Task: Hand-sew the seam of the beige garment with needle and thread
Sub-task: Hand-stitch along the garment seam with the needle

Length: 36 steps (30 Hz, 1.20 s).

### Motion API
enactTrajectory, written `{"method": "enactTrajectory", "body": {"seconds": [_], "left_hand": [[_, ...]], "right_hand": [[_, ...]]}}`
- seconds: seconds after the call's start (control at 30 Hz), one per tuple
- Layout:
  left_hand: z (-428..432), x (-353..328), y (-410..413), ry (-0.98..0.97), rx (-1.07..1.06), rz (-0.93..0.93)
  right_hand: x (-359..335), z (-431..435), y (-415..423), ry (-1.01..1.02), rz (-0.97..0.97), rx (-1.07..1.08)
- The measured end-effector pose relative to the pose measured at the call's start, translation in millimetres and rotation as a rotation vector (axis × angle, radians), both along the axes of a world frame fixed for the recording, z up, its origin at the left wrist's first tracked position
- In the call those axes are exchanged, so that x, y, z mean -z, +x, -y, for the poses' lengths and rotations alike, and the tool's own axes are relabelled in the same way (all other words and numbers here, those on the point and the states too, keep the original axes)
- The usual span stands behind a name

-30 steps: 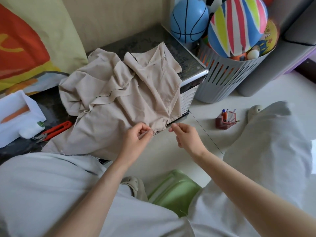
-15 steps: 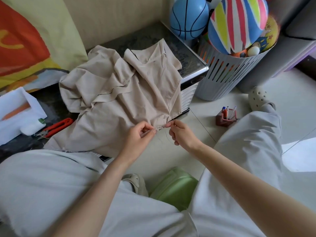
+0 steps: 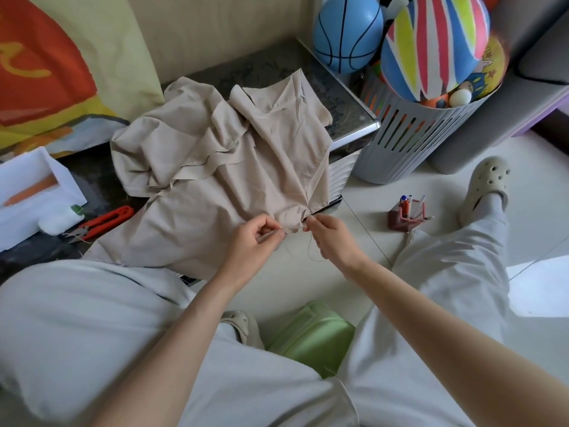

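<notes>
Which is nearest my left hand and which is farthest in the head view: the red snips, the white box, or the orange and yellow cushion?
1. red snips, closest, lying left of the left hand.
2. white box, farther left, past the snips.
3. orange and yellow cushion, farthest, at the back left.

A dark speckled surface (image 3: 261,66) with a metal rim stands far left against a beige wall (image 3: 215,26). Right of it, a grey slotted basket (image 3: 400,143) holds balls (image 3: 431,41). The pale tiled floor (image 3: 446,186) shows a bright light patch (image 3: 542,291) at right.
</notes>
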<state>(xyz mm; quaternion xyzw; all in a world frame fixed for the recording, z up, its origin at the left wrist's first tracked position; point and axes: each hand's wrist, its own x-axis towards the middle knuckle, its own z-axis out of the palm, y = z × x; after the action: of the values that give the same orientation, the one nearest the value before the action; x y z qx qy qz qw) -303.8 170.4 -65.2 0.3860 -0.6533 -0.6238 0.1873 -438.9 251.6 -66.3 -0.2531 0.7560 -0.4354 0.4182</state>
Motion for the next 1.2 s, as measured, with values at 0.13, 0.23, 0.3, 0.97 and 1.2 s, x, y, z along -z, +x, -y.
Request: {"method": "enactTrajectory", "body": {"seconds": [0.13,0.23,0.3,0.97,1.2], "left_hand": [[1,3,4,0.0,0.027,0.041],[1,6,5,-0.009,0.024,0.051],[1,9,5,-0.018,0.029,0.045],[1,23,3,-0.327,0.088,0.256],[1,18,3,-0.296,0.068,0.225]], "right_hand": [[5,-2,-2,-0.001,0.024,0.102],[5,-7,-9,-0.015,0.034,0.233],[6,-13,-13,-0.008,0.036,0.3],[7,-34,-22,0.045,-0.333,0.102],[-1,-15,6,0.002,-0.201,-0.11]]}}
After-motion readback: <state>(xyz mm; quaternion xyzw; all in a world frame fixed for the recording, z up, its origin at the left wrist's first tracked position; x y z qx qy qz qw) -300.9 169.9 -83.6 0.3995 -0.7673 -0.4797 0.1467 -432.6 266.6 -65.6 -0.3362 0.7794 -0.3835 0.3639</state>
